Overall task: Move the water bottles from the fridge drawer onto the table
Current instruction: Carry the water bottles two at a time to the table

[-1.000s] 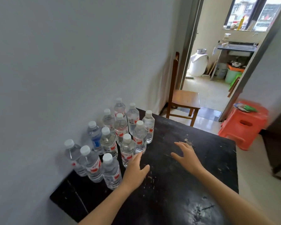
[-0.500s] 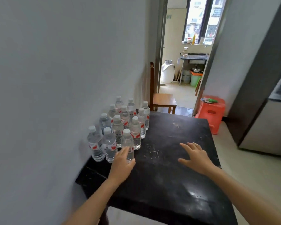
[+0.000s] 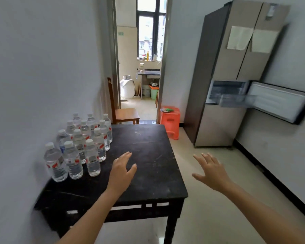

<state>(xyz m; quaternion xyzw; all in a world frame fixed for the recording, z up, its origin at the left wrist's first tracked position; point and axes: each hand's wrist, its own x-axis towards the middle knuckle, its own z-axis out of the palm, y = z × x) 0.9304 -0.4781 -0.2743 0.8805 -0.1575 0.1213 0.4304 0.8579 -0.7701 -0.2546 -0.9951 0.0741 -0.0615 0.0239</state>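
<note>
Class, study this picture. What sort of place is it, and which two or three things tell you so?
Probably a room in a home, beside the kitchen: a tall fridge with its drawer open, a dark table holding water bottles, and a doorway onto a counter.

Left hand [image 3: 122,170] and right hand [image 3: 212,170] reach forward, fingers spread (apparently holding nothing).

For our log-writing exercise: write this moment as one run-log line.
left hand: open, empty, over table | right hand: open, empty | water bottles: upright, clustered by wall on table | fridge drawer: open, contents blurred
</note>
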